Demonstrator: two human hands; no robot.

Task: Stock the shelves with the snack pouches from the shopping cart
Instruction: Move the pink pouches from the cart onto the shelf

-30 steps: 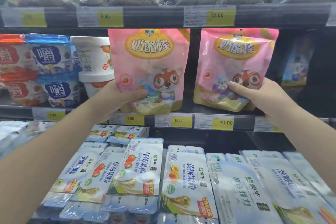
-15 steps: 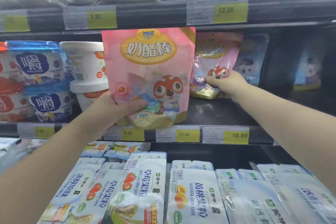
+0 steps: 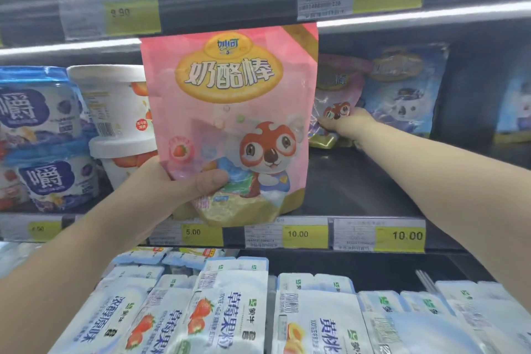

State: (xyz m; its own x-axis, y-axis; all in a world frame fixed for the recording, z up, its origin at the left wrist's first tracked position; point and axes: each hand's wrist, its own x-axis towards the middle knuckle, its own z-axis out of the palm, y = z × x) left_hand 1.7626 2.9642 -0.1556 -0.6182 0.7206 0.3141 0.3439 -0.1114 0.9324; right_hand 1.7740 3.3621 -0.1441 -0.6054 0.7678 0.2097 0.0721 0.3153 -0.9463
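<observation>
Far left, blue yogurt cups [image 3: 43,112] and white tubs [image 3: 115,100] are stacked on the middle shelf [image 3: 359,181]. A pink cheese-stick pouch [image 3: 230,112] is gripped near its bottom by the left hand [image 3: 178,190], thumb across the front, and held pretty much upright at the shelf's front edge. Way further back, a second pink pouch [image 3: 333,103] is stood on the shelf, gripped low down by the right hand [image 3: 344,126], just beside a blue pouch [image 3: 402,89].

Left hand [image 3: 172,184] raised, thumb forward, gripping, right arm outstretched, right hand [image 3: 349,126] pinching
</observation>
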